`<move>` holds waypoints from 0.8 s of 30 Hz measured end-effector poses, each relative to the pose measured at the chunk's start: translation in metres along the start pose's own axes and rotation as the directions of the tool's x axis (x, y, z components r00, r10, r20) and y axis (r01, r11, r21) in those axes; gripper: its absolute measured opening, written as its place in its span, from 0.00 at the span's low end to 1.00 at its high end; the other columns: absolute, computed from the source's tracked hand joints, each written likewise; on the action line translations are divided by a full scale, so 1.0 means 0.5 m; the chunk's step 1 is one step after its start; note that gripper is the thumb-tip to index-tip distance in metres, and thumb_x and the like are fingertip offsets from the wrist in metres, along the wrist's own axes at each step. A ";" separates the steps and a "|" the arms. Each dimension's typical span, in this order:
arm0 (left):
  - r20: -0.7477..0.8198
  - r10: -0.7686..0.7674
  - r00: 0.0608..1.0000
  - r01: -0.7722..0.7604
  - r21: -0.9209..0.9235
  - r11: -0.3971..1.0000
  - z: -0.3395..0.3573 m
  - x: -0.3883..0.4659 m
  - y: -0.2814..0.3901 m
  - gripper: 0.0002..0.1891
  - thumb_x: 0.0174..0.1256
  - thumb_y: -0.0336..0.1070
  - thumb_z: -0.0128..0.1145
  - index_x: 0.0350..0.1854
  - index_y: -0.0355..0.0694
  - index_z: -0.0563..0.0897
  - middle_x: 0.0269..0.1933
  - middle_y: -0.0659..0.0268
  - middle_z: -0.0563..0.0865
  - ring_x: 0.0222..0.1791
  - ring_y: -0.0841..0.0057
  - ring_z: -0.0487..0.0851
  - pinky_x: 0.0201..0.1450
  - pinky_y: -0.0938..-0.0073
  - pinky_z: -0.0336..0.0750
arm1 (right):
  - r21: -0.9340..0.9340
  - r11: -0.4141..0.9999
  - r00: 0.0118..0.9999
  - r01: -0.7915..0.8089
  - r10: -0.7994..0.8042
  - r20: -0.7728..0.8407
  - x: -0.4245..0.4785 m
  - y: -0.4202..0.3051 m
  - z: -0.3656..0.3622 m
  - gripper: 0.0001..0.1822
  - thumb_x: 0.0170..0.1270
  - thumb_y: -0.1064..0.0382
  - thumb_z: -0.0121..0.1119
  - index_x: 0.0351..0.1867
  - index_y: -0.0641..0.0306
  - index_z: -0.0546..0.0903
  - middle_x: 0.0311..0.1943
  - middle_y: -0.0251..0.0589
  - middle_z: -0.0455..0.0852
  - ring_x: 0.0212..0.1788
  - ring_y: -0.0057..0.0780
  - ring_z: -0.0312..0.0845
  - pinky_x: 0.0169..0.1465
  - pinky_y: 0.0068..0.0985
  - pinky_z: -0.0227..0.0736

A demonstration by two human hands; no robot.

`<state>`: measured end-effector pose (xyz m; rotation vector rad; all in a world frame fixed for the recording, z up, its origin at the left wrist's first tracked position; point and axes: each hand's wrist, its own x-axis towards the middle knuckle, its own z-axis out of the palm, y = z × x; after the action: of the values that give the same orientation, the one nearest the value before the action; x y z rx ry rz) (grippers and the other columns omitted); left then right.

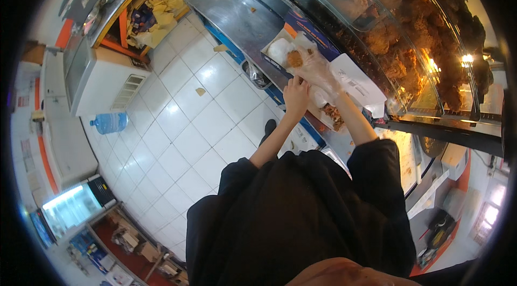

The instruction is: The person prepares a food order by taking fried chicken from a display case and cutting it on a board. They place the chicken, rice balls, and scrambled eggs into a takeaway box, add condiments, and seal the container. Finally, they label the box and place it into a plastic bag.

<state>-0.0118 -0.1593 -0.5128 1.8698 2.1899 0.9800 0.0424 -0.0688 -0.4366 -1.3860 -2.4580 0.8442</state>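
On the steel counter (242, 15) stands an uncovered printed cardboard food box (274, 62). In it are a white rounded item (280, 49) and a brown piece of food (295, 59). My right hand (317, 70), in a clear plastic glove, reaches over the box, its fingers beside the brown piece; whether it grips that piece I cannot tell. My left hand (295, 98) is bare, its fingers bent at the near side of the box, close to the gloved hand; their hold is hidden. Below the right wrist lie another white rounded item (321, 96) and crumbly brown food (334, 116).
A glass display case (359, 7) full of fried food rises behind the counter. Against it leans a white carton panel (357, 80). A blue water bottle (110, 123) lies on the tiled floor (177, 120), and a yellow-lined bin (161, 11) stands far left.
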 end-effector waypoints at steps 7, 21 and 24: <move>0.015 0.038 0.999 -0.036 -0.088 0.995 0.007 0.003 -0.017 0.05 0.52 0.35 0.55 0.30 0.41 0.76 0.35 0.64 0.75 0.35 0.68 0.75 0.33 0.67 0.72 | 0.225 0.974 1.000 0.002 0.004 -0.026 -0.266 0.009 -0.170 0.34 0.56 0.48 0.53 0.62 0.60 0.61 0.57 0.51 0.66 0.60 0.41 0.62 0.60 0.30 0.59; -0.037 0.076 0.996 -0.079 -0.725 0.684 -0.128 0.150 0.114 0.09 0.59 0.33 0.50 0.39 0.36 0.77 0.33 0.60 0.78 0.34 0.71 0.75 0.37 0.74 0.69 | 0.558 0.688 0.390 -0.464 0.724 -0.568 -0.898 0.332 -0.354 0.31 0.59 0.51 0.48 0.63 0.59 0.57 0.56 0.48 0.68 0.57 0.38 0.65 0.58 0.31 0.61; -0.202 0.214 0.956 -0.288 -0.791 0.540 -0.241 0.206 0.253 0.07 0.60 0.30 0.50 0.38 0.36 0.77 0.31 0.65 0.78 0.28 0.81 0.71 0.33 0.82 0.66 | 0.719 0.605 0.334 -0.343 0.794 -0.508 -0.952 0.385 -0.240 0.31 0.60 0.52 0.47 0.63 0.58 0.57 0.56 0.48 0.68 0.57 0.37 0.65 0.58 0.32 0.61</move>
<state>0.0146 -0.1084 -0.3181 1.6482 1.0817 1.7517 0.4912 -0.3432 -0.3974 -1.8948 -0.8807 0.6354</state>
